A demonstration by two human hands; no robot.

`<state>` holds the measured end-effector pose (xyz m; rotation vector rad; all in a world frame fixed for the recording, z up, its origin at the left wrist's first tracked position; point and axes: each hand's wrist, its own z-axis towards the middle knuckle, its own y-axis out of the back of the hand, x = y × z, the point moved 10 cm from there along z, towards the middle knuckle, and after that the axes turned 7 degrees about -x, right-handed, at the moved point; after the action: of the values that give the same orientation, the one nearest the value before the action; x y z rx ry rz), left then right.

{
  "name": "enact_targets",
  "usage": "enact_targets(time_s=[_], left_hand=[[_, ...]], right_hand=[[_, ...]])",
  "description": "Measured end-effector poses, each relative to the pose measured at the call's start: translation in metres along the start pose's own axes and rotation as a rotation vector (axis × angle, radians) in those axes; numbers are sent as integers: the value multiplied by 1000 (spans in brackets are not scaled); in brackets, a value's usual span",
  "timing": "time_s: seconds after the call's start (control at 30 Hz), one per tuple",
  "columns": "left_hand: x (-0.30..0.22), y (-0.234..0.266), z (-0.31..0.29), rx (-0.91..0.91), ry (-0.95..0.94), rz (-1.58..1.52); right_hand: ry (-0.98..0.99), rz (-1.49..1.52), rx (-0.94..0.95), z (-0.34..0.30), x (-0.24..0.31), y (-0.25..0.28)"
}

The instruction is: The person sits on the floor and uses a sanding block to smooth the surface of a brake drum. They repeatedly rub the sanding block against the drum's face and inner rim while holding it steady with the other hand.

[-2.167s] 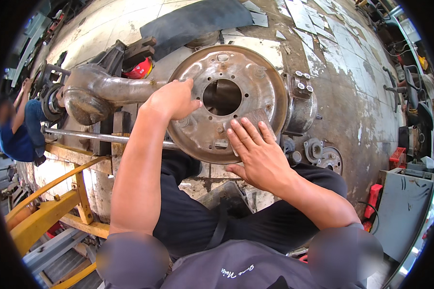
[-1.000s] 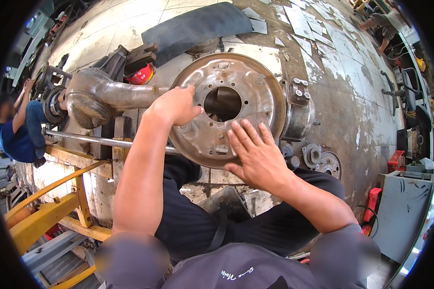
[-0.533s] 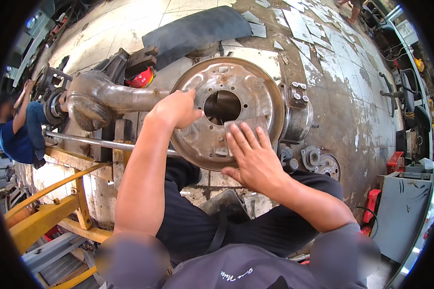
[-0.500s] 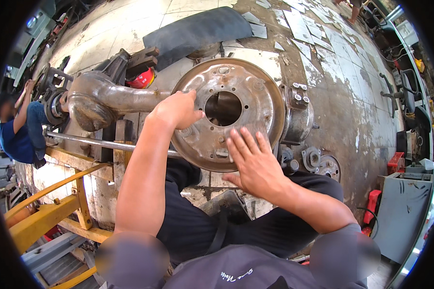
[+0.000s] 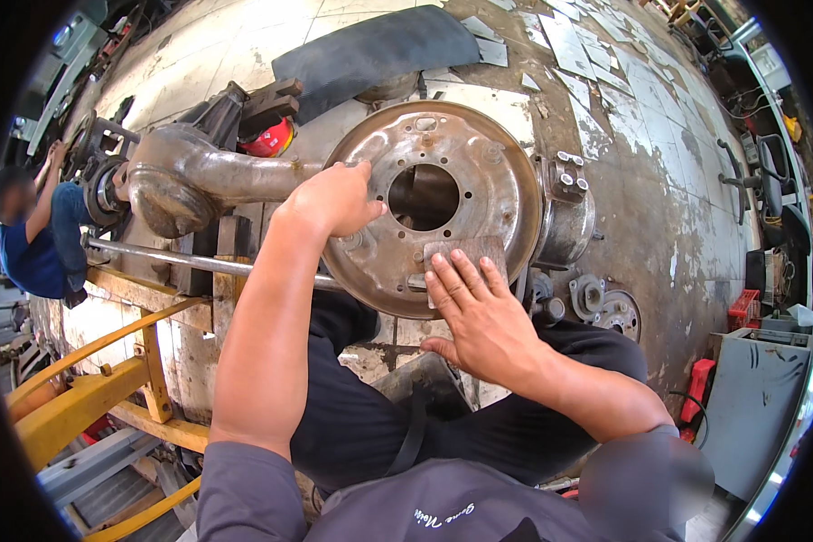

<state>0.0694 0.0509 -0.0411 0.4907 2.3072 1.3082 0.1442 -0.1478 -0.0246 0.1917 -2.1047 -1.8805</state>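
The right hand (image 5: pixel 488 321) lies flat, fingers outstretched and slightly apart, on a brownish square sheet (image 5: pixel 481 246) over the lower right of a round metal plate (image 5: pixel 501 190). The left hand (image 5: pixel 330 200) rests at the plate's left side, thumb and index finger extended near the central hole; its other fingers are hidden, so whether it grips cannot be told. Left of the plate runs a bulging axle housing (image 5: pixel 172 176), with a metal rod (image 5: pixel 172 259) below it and a dark mat (image 5: pixel 379 56) on the floor beyond.
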Motion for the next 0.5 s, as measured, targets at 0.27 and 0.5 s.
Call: enact_targets(time_s=[0.27,0.5], left_hand=[[-1,3,-5,8,24,-25],[2,-1,-1,14,44,-16]], right_hand=[[9,19,-34,6,-5,0],[-15,5,-76,13,-16,1]])
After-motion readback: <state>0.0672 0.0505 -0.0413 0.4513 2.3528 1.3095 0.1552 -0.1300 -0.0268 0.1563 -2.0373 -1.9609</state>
